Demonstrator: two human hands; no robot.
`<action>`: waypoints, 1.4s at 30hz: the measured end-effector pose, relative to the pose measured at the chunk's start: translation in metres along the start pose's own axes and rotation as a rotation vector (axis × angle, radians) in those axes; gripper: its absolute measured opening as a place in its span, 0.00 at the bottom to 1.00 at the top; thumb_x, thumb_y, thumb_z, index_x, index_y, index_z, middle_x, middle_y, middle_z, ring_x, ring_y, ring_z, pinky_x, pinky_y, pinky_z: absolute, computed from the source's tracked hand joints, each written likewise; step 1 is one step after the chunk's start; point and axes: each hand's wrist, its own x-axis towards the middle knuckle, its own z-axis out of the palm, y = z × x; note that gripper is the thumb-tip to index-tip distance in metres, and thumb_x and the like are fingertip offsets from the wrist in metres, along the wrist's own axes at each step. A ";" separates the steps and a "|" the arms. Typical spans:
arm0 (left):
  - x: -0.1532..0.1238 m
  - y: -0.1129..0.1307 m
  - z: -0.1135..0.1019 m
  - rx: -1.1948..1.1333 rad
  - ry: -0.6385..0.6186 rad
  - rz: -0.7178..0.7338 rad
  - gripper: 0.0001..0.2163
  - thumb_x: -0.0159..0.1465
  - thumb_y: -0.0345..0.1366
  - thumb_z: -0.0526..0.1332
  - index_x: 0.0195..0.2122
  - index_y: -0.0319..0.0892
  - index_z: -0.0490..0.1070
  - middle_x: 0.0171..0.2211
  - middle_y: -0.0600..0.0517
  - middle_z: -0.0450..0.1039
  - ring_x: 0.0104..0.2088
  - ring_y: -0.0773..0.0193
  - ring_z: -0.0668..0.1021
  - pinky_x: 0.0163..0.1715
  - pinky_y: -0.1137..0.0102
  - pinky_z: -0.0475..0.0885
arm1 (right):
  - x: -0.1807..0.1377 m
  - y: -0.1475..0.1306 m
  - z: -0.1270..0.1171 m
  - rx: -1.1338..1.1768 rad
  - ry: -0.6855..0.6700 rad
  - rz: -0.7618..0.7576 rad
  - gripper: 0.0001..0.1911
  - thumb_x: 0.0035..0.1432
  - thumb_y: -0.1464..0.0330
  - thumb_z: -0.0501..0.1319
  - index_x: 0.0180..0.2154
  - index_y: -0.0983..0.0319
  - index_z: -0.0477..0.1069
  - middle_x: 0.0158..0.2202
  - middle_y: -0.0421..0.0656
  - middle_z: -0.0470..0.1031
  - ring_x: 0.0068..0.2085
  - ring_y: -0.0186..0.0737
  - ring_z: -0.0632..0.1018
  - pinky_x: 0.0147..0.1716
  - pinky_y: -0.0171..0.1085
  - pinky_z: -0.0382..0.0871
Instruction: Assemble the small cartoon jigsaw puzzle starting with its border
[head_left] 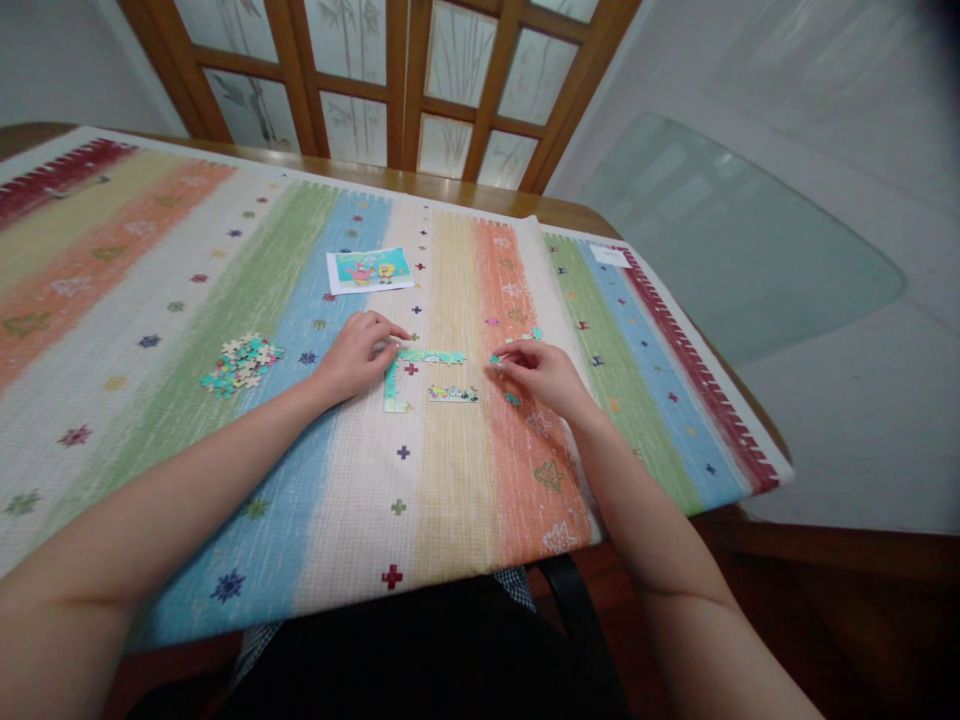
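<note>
An L-shaped strip of joined jigsaw pieces (435, 356) lies on the striped tablecloth, its corner at the upper left. My left hand (361, 352) rests against that corner, index finger stretched out and thumb tip touching the edge. Between thumb and fingers, my right hand (546, 374) pinches a small teal jigsaw piece (495, 361), just right of the strip's end and apart from it. A short joined row of pieces (453, 394) sits below the strip. One loose teal piece (512, 399) lies beneath my right hand, and more pieces (536, 333) show just beyond it.
A heap of loose jigsaw pieces (241, 365) is on the left, past my left forearm. A cartoon picture sheet (371, 270) lies beyond my hands. A small white paper (610, 257) is at the far right. The tablecloth (442, 500) hangs over the near edge.
</note>
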 end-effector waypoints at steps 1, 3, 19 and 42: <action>0.000 0.000 0.000 -0.003 -0.003 0.007 0.12 0.69 0.35 0.57 0.49 0.42 0.77 0.43 0.47 0.71 0.49 0.53 0.73 0.55 0.54 0.66 | 0.000 -0.001 0.001 0.050 -0.005 0.017 0.16 0.55 0.57 0.68 0.41 0.60 0.80 0.33 0.44 0.81 0.33 0.42 0.79 0.35 0.41 0.73; -0.001 0.000 0.000 0.000 -0.009 0.011 0.12 0.70 0.35 0.57 0.49 0.42 0.77 0.43 0.46 0.72 0.49 0.52 0.73 0.55 0.54 0.66 | -0.001 -0.001 0.002 0.108 -0.014 0.050 0.16 0.54 0.55 0.69 0.38 0.60 0.79 0.32 0.45 0.81 0.33 0.42 0.80 0.34 0.41 0.73; -0.001 0.002 -0.001 -0.001 -0.005 0.020 0.12 0.71 0.38 0.56 0.49 0.43 0.76 0.44 0.47 0.71 0.50 0.53 0.73 0.56 0.54 0.66 | -0.012 -0.016 0.020 -0.478 -0.133 -0.466 0.12 0.68 0.62 0.61 0.49 0.56 0.80 0.47 0.48 0.78 0.49 0.48 0.76 0.52 0.48 0.67; -0.052 0.026 -0.015 0.064 -0.255 0.167 0.12 0.69 0.46 0.64 0.46 0.45 0.74 0.57 0.43 0.68 0.63 0.48 0.65 0.64 0.50 0.61 | -0.019 -0.022 0.077 -0.568 -0.158 -0.539 0.08 0.70 0.65 0.58 0.46 0.59 0.73 0.45 0.50 0.73 0.47 0.50 0.70 0.49 0.47 0.66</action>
